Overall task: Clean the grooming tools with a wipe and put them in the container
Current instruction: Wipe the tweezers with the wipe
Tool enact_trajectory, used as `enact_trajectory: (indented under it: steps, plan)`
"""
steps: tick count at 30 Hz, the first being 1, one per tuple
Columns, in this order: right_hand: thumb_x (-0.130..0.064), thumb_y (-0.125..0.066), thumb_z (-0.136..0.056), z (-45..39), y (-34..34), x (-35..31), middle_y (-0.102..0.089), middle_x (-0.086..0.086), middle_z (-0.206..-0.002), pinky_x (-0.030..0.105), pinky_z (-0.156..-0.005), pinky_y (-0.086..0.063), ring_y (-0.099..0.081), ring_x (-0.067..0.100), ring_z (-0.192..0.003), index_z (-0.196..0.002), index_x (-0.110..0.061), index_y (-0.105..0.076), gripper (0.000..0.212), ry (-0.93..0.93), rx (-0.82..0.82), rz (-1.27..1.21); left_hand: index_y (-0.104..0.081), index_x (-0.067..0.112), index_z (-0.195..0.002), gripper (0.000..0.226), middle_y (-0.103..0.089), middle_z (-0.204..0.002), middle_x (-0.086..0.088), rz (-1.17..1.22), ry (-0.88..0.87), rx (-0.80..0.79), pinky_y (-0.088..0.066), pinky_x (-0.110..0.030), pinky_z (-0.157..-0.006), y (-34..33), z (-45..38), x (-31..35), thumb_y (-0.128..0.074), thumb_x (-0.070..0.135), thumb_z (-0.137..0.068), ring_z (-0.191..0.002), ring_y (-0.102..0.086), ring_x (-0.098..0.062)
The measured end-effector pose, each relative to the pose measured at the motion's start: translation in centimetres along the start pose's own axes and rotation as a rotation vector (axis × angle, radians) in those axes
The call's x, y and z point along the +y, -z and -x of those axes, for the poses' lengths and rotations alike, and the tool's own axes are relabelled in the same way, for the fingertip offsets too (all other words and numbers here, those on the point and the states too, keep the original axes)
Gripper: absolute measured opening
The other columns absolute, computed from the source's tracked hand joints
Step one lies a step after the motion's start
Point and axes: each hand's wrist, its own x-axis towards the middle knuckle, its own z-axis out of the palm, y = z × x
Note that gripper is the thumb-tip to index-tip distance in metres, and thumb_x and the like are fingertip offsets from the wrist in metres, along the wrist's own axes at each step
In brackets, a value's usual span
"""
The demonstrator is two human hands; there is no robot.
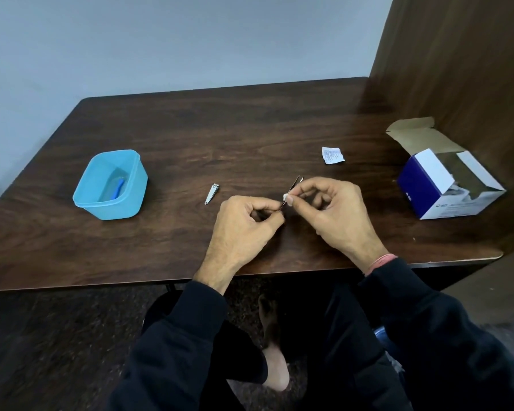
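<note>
left hand (pixel 244 223): pinches near end of tweezers (pixel 293 189)
right hand (pixel 333 209): pinches white wipe (pixel 285 197) on tweezers
nail clipper (pixel 212 193): left, on table (pixel 190 137)

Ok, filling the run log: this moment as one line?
step: wiping | left hand: holds tweezers | right hand: pinches wipe on them | nail clipper: on table | container: blue item inside

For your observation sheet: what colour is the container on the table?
Light blue container, head view.
</note>
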Motion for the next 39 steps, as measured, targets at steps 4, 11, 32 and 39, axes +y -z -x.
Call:
enact_trajectory:
  steps: [4, 11, 32, 39]
  plan:
    - [-0.025, -0.089, -0.095, 0.0, -0.1, -0.2, -0.075, -0.01, -0.074, 0.024, -0.052, -0.047, -0.059, 0.025, -0.05, -0.09, -0.028, -0.083, 0.008, -0.035, 0.057, -0.007, -0.092, 0.031, -0.098, 0.019, -0.073, -0.063, 0.019, -0.028, -0.007, 0.031, -0.043, -0.014, -0.06, -0.1, -0.1, -0.3, -0.082, 0.015, -0.094, -0.05, -0.054, 0.001]
    - [-0.026, -0.086, -0.099, -0.8, 0.4, 0.2, -0.076, -0.003, -0.087, 0.027, -0.046, -0.056, -0.07, 0.017, -0.057, -0.096, -0.025, -0.082, 0.005, -0.224, 0.269, -0.082, -0.091, 0.028, -0.091, 0.019, -0.07, -0.059, 0.021, 0.004, 0.04, 0.023, -0.039, -0.013, -0.056, -0.1, 0.0, 0.2, -0.08, 0.013, -0.094, -0.046, -0.052, 0.001]
    - [-0.027, -0.087, -0.099, 0.7, -4.7, -2.8, -0.08, 0.006, -0.092, 0.026, -0.045, -0.048, -0.061, 0.012, -0.059, -0.096, -0.021, -0.082, 0.008, -0.202, 0.212, -0.361, -0.091, 0.032, -0.103, 0.01, -0.077, -0.096, 0.01, 0.171, -0.112, 0.801, -0.058, -0.026, -0.082, 3.6, 2.0, 1.1, -0.09, 0.027, -0.095, -0.093, -0.075, -0.014]
    - [-0.028, -0.087, -0.098, 0.2, -10.1, -5.7, -0.081, 0.0, -0.092, 0.028, -0.047, -0.049, -0.063, 0.01, -0.062, -0.095, -0.025, -0.083, 0.006, -0.188, 0.016, -0.394, -0.08, 0.043, -0.086, 0.012, -0.059, -0.118, 0.028, -0.021, 0.025, 1.234, -0.052, -0.034, -0.11, 16.8, 1.4, -1.2, -0.09, 0.036, -0.085, -0.121, -0.057, -0.012]
